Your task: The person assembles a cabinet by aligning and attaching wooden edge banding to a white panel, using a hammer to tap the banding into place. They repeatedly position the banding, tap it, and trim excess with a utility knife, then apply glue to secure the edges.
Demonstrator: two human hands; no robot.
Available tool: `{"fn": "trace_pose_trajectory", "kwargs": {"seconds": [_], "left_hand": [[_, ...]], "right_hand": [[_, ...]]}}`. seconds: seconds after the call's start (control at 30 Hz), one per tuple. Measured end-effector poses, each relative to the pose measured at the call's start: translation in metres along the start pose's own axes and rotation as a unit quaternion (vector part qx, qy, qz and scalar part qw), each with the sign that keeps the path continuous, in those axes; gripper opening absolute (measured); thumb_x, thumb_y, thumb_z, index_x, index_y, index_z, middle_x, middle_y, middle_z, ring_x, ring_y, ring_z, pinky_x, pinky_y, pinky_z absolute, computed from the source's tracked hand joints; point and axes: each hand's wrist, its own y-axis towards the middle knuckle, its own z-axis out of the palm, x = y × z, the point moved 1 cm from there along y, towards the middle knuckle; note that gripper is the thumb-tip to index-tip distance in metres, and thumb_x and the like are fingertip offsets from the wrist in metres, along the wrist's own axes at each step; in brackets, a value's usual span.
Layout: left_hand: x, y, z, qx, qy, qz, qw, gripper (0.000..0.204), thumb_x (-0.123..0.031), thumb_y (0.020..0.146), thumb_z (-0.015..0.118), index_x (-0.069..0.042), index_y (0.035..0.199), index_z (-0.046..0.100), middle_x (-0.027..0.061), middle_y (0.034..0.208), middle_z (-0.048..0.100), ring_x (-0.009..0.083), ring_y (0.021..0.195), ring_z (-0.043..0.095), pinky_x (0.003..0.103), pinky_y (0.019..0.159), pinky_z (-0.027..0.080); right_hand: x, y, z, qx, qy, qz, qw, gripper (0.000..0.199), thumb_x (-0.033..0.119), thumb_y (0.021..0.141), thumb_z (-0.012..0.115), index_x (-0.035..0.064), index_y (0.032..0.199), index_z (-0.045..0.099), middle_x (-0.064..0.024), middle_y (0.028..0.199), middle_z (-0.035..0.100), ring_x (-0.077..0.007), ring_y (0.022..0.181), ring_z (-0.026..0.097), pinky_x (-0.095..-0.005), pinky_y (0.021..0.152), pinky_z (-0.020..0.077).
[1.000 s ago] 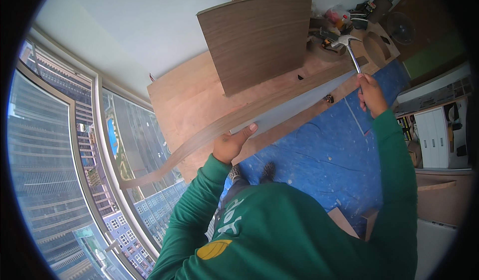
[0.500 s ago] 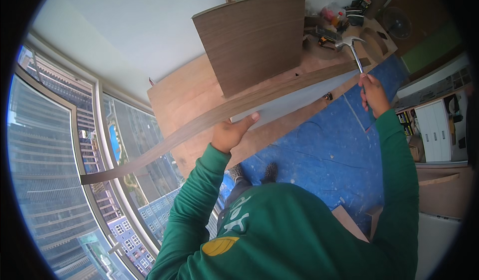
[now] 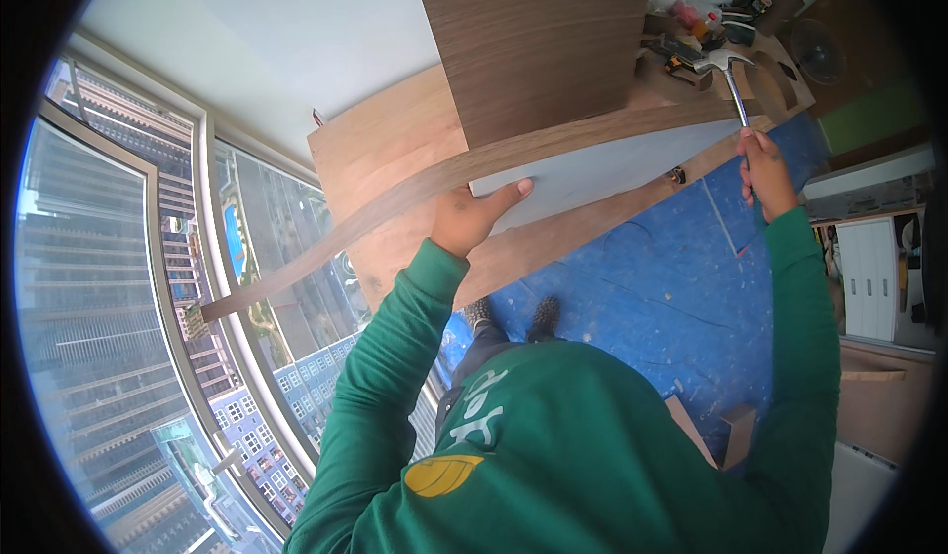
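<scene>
- Left hand (image 3: 472, 220) presses flat, fingers extended, under the long thin wood-grain edging strip (image 3: 415, 194).
- Right hand (image 3: 762, 167) grips a steel claw hammer (image 3: 729, 72) beside the strip's far end.
- Much of the strip hangs unattached, so fixing looks unfinished.

The veneer strip (image 3: 395, 203) under my left hand (image 3: 472, 216) is thin matt wood-grain. My right hand (image 3: 765, 169) grips a hammer (image 3: 729, 70) with polished metal head. The floor sheet (image 3: 681, 287) looks scuffed blue plastic.

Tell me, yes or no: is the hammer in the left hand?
No, the hammer is gripped by the right hand, while the left hand presses the long wood strip.
</scene>
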Motion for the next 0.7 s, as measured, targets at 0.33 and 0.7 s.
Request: {"fn": "trace_pose_trajectory", "kwargs": {"seconds": [0.33,0.7], "left_hand": [[0.004,0.022,0.000,0.013,-0.011,0.014,1.000,0.040,-0.014,0.090,0.087,0.001,0.123,0.070,0.0098,0.114,0.075,0.0182,0.103,0.070,0.034,0.090,0.058],[-0.047,0.044,0.051,-0.008,0.032,-0.026,0.999,0.035,-0.020,0.093,0.084,0.004,0.115,0.072,0.0121,0.104,0.076,0.0194,0.093,0.071,0.034,0.086,0.058]], "right_hand": [[0.008,0.006,0.004,-0.001,0.001,-0.016,1.000,0.043,0.049,0.110,0.048,0.0087,0.096,0.053,-0.0005,0.057,0.043,-0.0132,0.042,0.043,-0.0319,0.039,0.0325],[-0.096,-0.024,0.070,-0.084,0.586,-0.051,0.804,0.028,0.031,0.107,0.065,0.0064,0.095,0.058,-0.0046,0.070,0.047,-0.0197,0.068,0.052,-0.0365,0.062,0.0447]]}}
